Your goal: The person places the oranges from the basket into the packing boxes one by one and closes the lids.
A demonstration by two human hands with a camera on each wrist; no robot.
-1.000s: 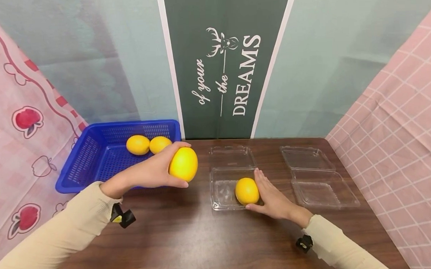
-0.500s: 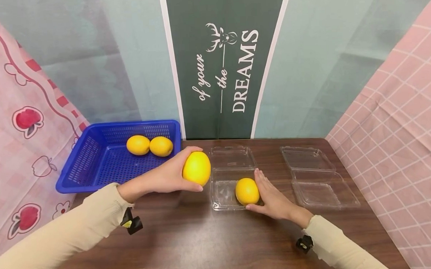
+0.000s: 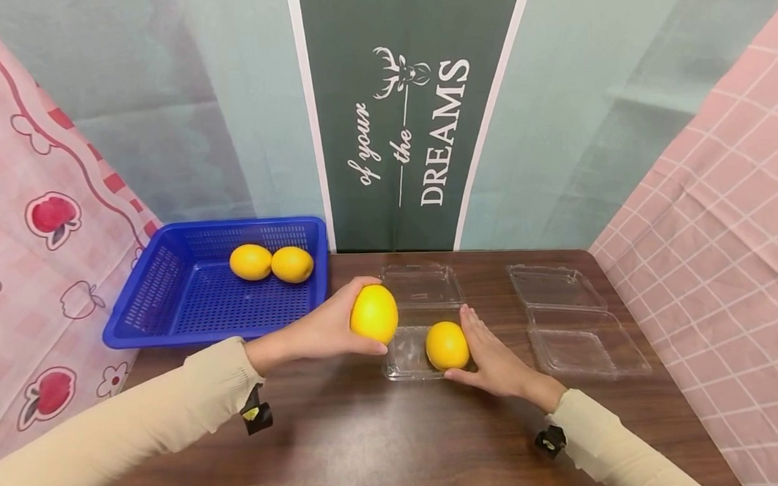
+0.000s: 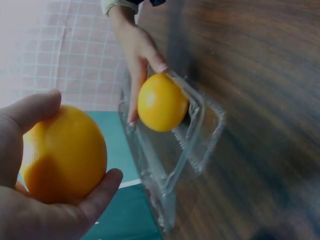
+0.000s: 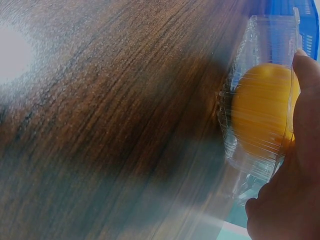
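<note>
Your left hand [image 3: 324,329] has its grip curled round a lemon [image 3: 373,314], thumb on top and fingers underneath, as the left wrist view shows with the thumb over the fruit [image 4: 62,155] and the fingertips cupping its lower side. The lemon you hold is smooth, bright yellow and egg-shaped, with no stem or leaf showing. Its long axis stands roughly upright, tilted a little, and the narrower end points up and away from you. It hangs above the tabletop [image 3: 370,444], right at the near left edge of the open clear clamshell box [image 3: 406,353].

Just to the right of that grip, a second lemon [image 3: 447,345] sits inside the tray half of the box. It is the same yellow, a bit rounder from the head view. Your right hand [image 3: 492,361] lies against its right side with fingers straight and together, the palm touching the fruit and the thumb along the near rim of the box; this grip is flat, not closed round anything. The right wrist view shows the fruit [image 5: 262,112] blurred through the clear plastic wall.

The box lid lies flat beyond the tray, away from you. Farther right of both hands, well apart, a second clear clamshell box [image 3: 575,329] lies open. Behind and to the left of your left grip stands a blue basket [image 3: 172,308] with two more lemons [image 3: 272,263] touching each other at its far side.
</note>
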